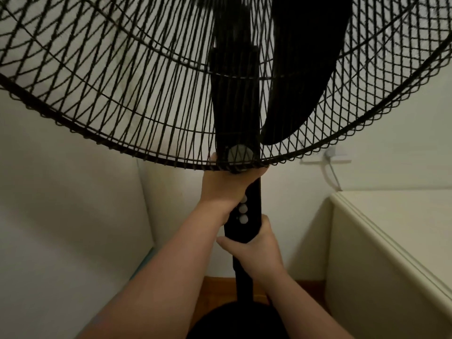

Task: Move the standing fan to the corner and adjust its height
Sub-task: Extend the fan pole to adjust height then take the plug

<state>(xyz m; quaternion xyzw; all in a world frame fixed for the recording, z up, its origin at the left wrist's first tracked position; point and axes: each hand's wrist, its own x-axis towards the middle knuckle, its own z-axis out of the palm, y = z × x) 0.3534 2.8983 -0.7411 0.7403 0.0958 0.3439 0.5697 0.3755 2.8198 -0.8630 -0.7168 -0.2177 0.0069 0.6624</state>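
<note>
A black standing fan [247, 223] rises right in front of me in a room corner. Its wire cage [122, 94] fills the top of the view, with one dark blade [300, 81] showing inside. My left hand [225, 187] grips the top of the control column, just under the cage and a grey knob [238, 154]. White buttons [243, 209] show beside that hand. My right hand [256, 250] wraps the pole below the control column. The round black base [234, 321] rests on the wooden floor, partly hidden by my arms.
White walls meet in the corner behind the fan. A cream cabinet [396, 241] stands close on the right. A white panel or furniture side [73, 216] is on the left. A wall socket with a plug and cable [330, 157] sits behind the cage at right.
</note>
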